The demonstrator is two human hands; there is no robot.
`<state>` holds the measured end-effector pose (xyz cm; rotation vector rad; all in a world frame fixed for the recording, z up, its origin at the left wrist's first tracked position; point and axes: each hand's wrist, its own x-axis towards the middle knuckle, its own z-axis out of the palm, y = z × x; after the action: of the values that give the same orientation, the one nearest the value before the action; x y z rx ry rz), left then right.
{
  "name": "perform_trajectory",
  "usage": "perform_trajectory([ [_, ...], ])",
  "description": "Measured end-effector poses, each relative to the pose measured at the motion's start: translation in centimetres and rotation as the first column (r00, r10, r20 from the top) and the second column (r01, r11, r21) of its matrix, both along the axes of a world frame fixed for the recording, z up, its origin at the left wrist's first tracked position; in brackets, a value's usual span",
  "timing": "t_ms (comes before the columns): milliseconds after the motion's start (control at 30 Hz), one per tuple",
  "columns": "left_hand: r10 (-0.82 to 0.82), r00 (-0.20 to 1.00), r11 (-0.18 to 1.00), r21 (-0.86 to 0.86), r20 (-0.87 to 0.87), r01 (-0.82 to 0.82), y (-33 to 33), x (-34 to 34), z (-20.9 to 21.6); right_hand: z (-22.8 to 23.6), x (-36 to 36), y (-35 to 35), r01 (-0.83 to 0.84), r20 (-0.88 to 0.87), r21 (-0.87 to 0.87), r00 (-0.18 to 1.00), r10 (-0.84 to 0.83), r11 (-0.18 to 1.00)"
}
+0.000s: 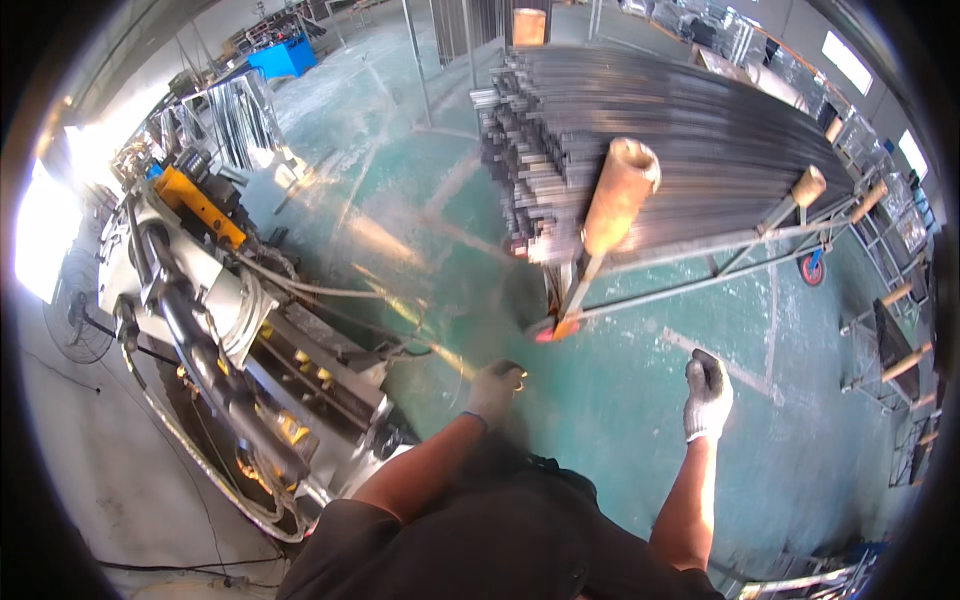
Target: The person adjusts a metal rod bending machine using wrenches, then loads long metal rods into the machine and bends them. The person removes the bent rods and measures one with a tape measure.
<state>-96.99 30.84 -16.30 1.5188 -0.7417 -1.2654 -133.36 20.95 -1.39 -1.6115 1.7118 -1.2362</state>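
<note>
Counting two gloved hands out front: left hand [496, 385] and right hand [707, 392], both hanging in front of the rack cart [700, 262]. Seeing one big stack of metal tubes [640, 130] lying on that cart, far too many to number. Spotting one red wheel [812, 268] showing under its right end. Catching three padded posts [620, 195] standing up along its near edge. Noting one long machine [215, 330] sitting left of the cart, and one blue bin [283, 55] sitting far beyond it.
</note>
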Motion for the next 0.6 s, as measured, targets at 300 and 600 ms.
perform_trajectory([
  [300,0.3,0.946,0.923,-0.288,0.12,-0.256,-17.4,11.5,8.4,6.3,10.8,-17.6,-0.087,0.198,-0.297,0.969,0.151,0.951],
  [600,0.421,0.906,0.907,-0.011,0.047,-0.421,-25.4,19.2,15.1,9.5,20.9,-26.0,-0.142,0.337,-0.315,0.908,0.25,0.938],
])
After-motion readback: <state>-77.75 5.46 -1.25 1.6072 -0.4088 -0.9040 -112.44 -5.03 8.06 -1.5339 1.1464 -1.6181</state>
